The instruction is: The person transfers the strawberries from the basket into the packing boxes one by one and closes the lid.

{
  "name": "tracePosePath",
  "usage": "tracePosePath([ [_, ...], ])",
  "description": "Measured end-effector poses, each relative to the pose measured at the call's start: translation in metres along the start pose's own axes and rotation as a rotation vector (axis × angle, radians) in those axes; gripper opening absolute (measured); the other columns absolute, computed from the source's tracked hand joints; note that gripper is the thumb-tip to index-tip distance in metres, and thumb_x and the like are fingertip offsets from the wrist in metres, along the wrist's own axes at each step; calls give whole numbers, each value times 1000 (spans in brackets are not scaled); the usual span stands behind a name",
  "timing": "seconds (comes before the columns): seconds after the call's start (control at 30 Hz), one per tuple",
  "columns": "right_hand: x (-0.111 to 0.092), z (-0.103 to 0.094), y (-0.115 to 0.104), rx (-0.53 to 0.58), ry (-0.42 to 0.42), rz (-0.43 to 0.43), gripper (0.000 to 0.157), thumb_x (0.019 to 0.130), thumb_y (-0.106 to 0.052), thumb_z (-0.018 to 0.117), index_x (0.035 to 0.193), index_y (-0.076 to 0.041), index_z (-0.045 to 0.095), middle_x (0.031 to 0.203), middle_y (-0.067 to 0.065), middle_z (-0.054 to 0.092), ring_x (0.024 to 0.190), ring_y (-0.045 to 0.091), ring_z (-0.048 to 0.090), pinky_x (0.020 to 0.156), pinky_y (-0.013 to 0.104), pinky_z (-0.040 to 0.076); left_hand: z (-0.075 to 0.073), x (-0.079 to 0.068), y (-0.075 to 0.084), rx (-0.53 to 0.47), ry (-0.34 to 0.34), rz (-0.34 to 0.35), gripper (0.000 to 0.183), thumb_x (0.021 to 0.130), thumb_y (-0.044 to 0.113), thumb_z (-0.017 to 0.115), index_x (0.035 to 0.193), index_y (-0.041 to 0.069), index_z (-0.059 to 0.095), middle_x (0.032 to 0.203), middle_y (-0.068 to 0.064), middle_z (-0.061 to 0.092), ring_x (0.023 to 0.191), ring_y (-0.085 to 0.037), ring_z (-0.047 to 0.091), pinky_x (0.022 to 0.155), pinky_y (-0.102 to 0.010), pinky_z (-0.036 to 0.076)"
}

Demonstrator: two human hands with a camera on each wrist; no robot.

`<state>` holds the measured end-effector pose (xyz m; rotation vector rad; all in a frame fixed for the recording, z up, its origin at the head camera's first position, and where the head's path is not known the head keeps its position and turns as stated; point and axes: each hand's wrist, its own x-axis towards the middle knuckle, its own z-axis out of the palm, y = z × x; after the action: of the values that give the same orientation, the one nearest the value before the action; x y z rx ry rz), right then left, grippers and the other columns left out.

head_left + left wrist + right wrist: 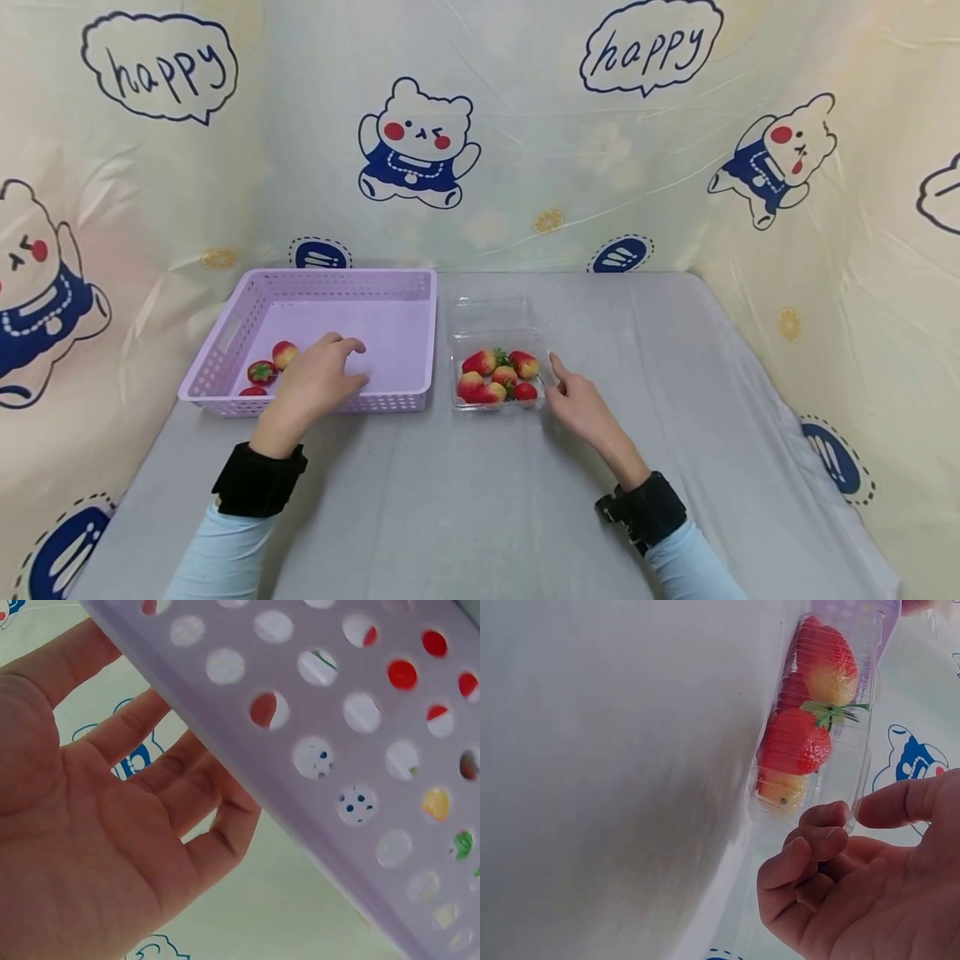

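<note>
My left hand (318, 375) is over the front of a lilac perforated plastic basket (382, 342). Its fingers are loosely bent with nothing between them, and the palm shows beside the basket's rim in the left wrist view. Red and yellow-red strawberries (262, 372) lie at the basket's left, partly behind that hand. At the centre stands a clear plastic clamshell box (491, 315), lid folded back, with several strawberries (480, 362) inside. My right hand (585, 410) pinches the box's right edge between thumb and curled fingers (799, 859).
Grey cloth covers the table (465, 500). Behind it hangs a pale curtain (525, 167) printed with bears and the word "happy". The basket stands close to the left of the box. Black bands (258, 481) wrap both wrists over light blue sleeves.
</note>
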<state>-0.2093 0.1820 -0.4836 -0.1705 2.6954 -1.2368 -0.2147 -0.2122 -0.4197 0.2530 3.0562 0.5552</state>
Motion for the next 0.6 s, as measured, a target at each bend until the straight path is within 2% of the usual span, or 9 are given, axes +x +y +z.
tracePosePath([
  [0.17, 0, 0, 0, 4, -2, 1, 65, 102, -12, 48, 164, -3, 32, 61, 0, 40, 51, 14, 33, 52, 30, 33, -4, 1, -8, 3, -43, 10, 45, 91, 22, 81, 127, -2, 70, 122, -28, 64, 108, -44, 63, 91, -65, 50],
  [0.43, 1, 0, 0, -2, 14, -5, 64, 101, -10, 50, 162, -2, 34, 63, -1, 38, 53, 13, 31, 52, 28, 31, -15, 3, -21, 54, -206, 62, 39, 95, 25, 75, 124, -2, 71, 114, -24, 70, 98, -38, 65, 89, -60, 53],
  [0.6, 1, 2, -1, -3, 16, -6, 63, 102, -10, 50, 162, -2, 34, 63, 0, 38, 53, 14, 31, 52, 29, 31, -19, 5, -29, 63, -286, 46, 37, 96, 26, 73, 121, -2, 71, 106, -20, 71, 90, -34, 63, 90, -60, 54],
])
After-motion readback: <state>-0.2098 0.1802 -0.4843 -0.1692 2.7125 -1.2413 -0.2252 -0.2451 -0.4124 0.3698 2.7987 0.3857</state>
